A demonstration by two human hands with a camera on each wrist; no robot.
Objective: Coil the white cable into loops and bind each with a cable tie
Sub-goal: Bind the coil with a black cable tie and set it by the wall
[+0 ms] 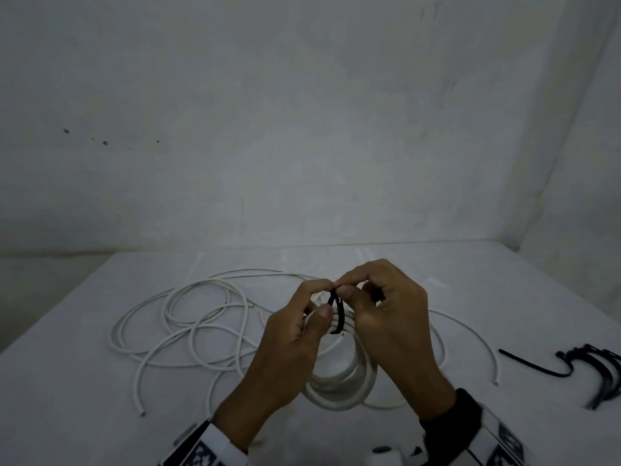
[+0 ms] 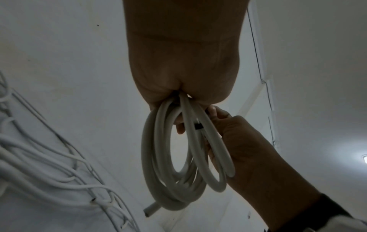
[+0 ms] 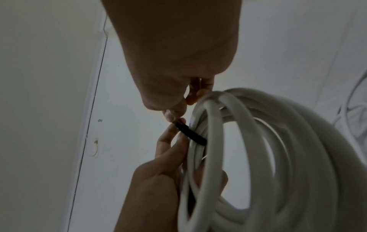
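Note:
A coil of thick white cable point(image 1: 339, 385) hangs above the table between both hands. My left hand point(image 1: 324, 297) grips the coil's top, and its loops point(image 2: 158, 157) drop out of the fist. A black cable tie point(image 1: 336, 314) wraps the top of the coil. My right hand point(image 1: 342, 290) pinches the tie's end between thumb and forefinger. In the right wrist view the tie point(image 3: 190, 133) runs from that pinch to the coil point(image 3: 278, 141), with left fingers point(image 3: 172, 141) just under it. The tie's head is hidden by fingers.
Thin white cables point(image 1: 188, 324) sprawl in loose loops over the left of the white table point(image 1: 100, 415). A single black tie point(image 1: 534, 364) and a pile of black ties point(image 1: 601, 375) lie at the right edge. A grey wall stands close behind.

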